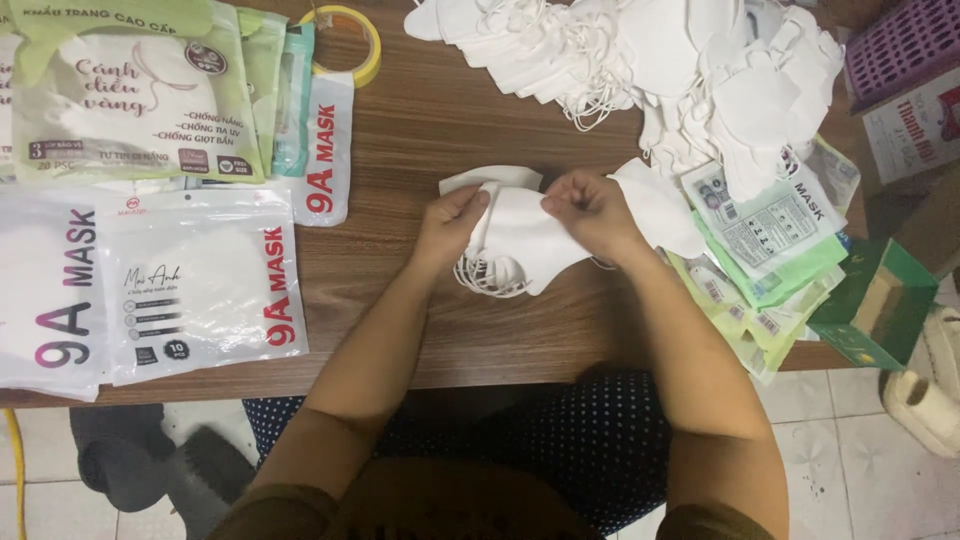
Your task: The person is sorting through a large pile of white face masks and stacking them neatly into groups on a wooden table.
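My left hand (452, 225) and my right hand (590, 207) both grip a small stack of white face masks (523, 243) just above the wooden table (420, 130). The left hand pinches the stack's left edge, the right hand pinches its top right edge. White ear loops hang from the stack's lower left. More white masks (660, 205) lie flat right behind my right hand.
A big heap of loose white masks (690, 60) fills the back right. White printed bags (195, 280) and green packets (130, 90) lie at the left, a yellow tape roll (345, 40) behind them. Flat packets (775, 255), a green box (880, 300) and a purple basket (905, 45) are at the right.
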